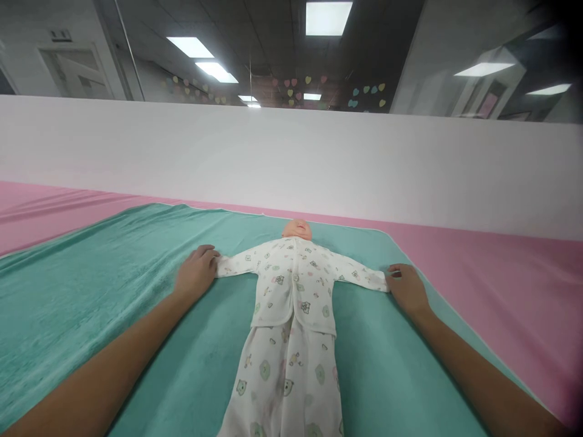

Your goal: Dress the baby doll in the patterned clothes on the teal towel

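Observation:
A baby doll [298,229] lies on its back with its head toward the wall and both arms stretched out sideways. It wears a white long-sleeved top [291,279] with small animal prints and matching trousers [291,376]. My left hand [198,270] is closed at the cuff of the sleeve [237,263] on the left. At the opposite side, my right hand [407,288] pinches the end of the other sleeve [364,277]. The doll's own hands are hidden by the cuffs and my fingers. The trouser legs run out of view at the bottom.
A teal blanket [136,273] lies under the doll, with wrinkles at the left. Pink cloth [501,285] shows around its edges. Behind stands a low white wall [291,158], topped by glass [273,54] with heart stickers and reflected ceiling lights.

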The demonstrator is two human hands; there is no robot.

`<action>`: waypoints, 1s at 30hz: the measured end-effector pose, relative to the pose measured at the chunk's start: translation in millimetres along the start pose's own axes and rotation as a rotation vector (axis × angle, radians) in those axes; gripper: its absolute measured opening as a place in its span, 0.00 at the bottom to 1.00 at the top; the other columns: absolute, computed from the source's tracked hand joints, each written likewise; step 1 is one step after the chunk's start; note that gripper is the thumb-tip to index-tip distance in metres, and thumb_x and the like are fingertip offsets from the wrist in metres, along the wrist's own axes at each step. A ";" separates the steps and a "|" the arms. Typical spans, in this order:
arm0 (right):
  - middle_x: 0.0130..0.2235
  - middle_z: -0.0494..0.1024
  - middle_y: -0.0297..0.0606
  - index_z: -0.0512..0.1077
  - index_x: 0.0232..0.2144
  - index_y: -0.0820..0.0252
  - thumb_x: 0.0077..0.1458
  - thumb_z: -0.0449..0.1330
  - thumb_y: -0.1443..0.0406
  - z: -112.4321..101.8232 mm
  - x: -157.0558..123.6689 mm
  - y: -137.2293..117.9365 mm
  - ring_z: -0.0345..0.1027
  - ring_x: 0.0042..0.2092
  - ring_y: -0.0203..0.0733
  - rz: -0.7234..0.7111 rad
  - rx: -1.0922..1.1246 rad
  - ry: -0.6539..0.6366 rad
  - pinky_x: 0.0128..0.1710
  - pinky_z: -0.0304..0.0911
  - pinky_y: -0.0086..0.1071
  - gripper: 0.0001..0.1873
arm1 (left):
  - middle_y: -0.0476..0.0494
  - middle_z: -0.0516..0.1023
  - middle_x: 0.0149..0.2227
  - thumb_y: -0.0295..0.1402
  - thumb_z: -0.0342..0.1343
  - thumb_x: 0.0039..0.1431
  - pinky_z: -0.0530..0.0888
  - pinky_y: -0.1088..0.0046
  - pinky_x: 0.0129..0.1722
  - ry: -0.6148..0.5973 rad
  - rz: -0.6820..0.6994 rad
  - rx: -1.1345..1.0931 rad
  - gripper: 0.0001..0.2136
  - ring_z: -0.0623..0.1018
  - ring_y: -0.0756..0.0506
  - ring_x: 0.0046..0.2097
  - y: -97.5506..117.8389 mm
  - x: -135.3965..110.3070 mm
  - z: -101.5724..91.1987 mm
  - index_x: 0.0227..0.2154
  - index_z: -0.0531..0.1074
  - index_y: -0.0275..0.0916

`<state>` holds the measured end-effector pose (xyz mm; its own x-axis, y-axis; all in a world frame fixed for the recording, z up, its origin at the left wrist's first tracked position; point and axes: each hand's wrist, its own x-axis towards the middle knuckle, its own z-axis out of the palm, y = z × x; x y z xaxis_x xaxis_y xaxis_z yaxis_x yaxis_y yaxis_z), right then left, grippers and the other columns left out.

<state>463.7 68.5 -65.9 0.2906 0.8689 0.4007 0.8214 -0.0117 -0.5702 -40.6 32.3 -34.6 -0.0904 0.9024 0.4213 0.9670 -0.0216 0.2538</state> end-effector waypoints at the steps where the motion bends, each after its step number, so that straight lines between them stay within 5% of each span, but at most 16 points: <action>1: 0.46 0.69 0.44 0.67 0.38 0.59 0.49 0.51 0.61 1.6 -3.9 -4.5 0.65 0.46 0.48 -0.095 -0.016 0.034 0.42 0.62 0.39 0.15 | 0.41 0.64 0.56 0.34 0.39 0.61 0.64 0.63 0.51 0.019 0.071 -0.002 0.16 0.66 0.39 0.54 4.8 -0.9 2.3 0.43 0.69 0.38; 3: 0.53 0.65 0.43 0.66 0.43 0.58 0.54 0.48 0.60 6.2 -14.4 -17.5 0.59 0.54 0.49 -0.294 -0.028 0.031 0.51 0.58 0.42 0.16 | 0.43 0.60 0.60 0.39 0.36 0.63 0.59 0.65 0.57 -0.001 0.191 -0.055 0.20 0.60 0.42 0.59 15.5 -2.8 8.0 0.50 0.65 0.39; 8: 0.62 0.55 0.37 0.51 0.60 0.52 0.60 0.43 0.55 22.2 -35.3 -44.6 0.50 0.61 0.48 -0.618 -0.092 -0.226 0.59 0.49 0.46 0.26 | 0.46 0.50 0.64 0.43 0.33 0.64 0.53 0.62 0.60 -0.172 0.367 -0.062 0.25 0.52 0.43 0.64 26.4 -4.0 24.6 0.62 0.48 0.41; 14: 0.62 0.56 0.44 0.50 0.61 0.57 0.60 0.43 0.52 18.1 -32.2 -34.1 0.51 0.61 0.51 -0.529 -0.197 -0.259 0.58 0.50 0.49 0.30 | 0.41 0.57 0.61 0.41 0.31 0.64 0.56 0.58 0.57 -0.219 0.162 -0.007 0.25 0.58 0.40 0.61 6.9 0.7 25.6 0.61 0.49 0.39; 18: 0.59 0.60 0.41 0.59 0.55 0.53 0.58 0.46 0.50 -2.3 -58.3 -63.7 0.54 0.59 0.50 -0.490 0.022 -0.230 0.57 0.51 0.46 0.26 | 0.40 0.63 0.57 0.39 0.36 0.62 0.59 0.62 0.56 -0.084 0.140 -0.067 0.22 0.61 0.40 0.59 27.8 -14.6 -1.0 0.55 0.60 0.38; 21: 0.43 0.74 0.40 0.66 0.46 0.56 0.58 0.46 0.48 -12.6 -90.3 -98.7 0.68 0.44 0.45 -0.264 0.363 -0.462 0.45 0.63 0.40 0.23 | 0.43 0.72 0.47 0.44 0.40 0.61 0.69 0.68 0.45 -0.108 0.029 -0.308 0.19 0.71 0.43 0.47 61.8 -50.7 -31.2 0.49 0.65 0.40; 24: 0.33 0.74 0.36 0.66 0.43 0.59 0.55 0.47 0.46 -18.2 -117.4 -123.5 0.69 0.34 0.41 -0.035 0.679 -0.765 0.36 0.66 0.37 0.26 | 0.46 0.74 0.34 0.47 0.43 0.58 0.71 0.71 0.33 -0.326 -0.044 -0.459 0.19 0.73 0.46 0.32 87.6 -110.6 -51.9 0.47 0.64 0.41; 26: 0.35 0.74 0.37 0.64 0.47 0.58 0.54 0.50 0.46 -22.0 -129.7 -133.1 0.70 0.35 0.42 0.102 0.828 -0.881 0.35 0.67 0.37 0.27 | 0.48 0.74 0.33 0.45 0.48 0.56 0.72 0.73 0.31 -0.432 0.045 -0.535 0.18 0.73 0.47 0.32 94.6 -154.4 -56.1 0.48 0.63 0.44; 28: 0.43 0.74 0.40 0.60 0.52 0.54 0.51 0.55 0.47 -25.4 -138.3 -139.9 0.70 0.39 0.45 0.212 0.904 -0.943 0.36 0.68 0.38 0.30 | 0.47 0.73 0.39 0.43 0.61 0.43 0.73 0.73 0.34 -0.335 0.185 -0.505 0.27 0.74 0.45 0.36 97.1 -190.1 -55.4 0.48 0.62 0.47; 30: 0.49 0.71 0.42 0.57 0.54 0.51 0.48 0.60 0.49 -26.8 -144.6 -145.8 0.70 0.44 0.48 0.268 0.931 -0.972 0.36 0.69 0.39 0.33 | 0.45 0.71 0.45 0.38 0.64 0.41 0.73 0.71 0.39 -0.212 0.339 -0.384 0.31 0.73 0.43 0.42 100.2 -211.0 -53.5 0.50 0.61 0.48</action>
<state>315.1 -68.6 -21.5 -0.3880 0.8908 -0.2365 0.0531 -0.2346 -0.9706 62.6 -183.4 -51.5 0.2992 0.8835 0.3603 0.7735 -0.4457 0.4507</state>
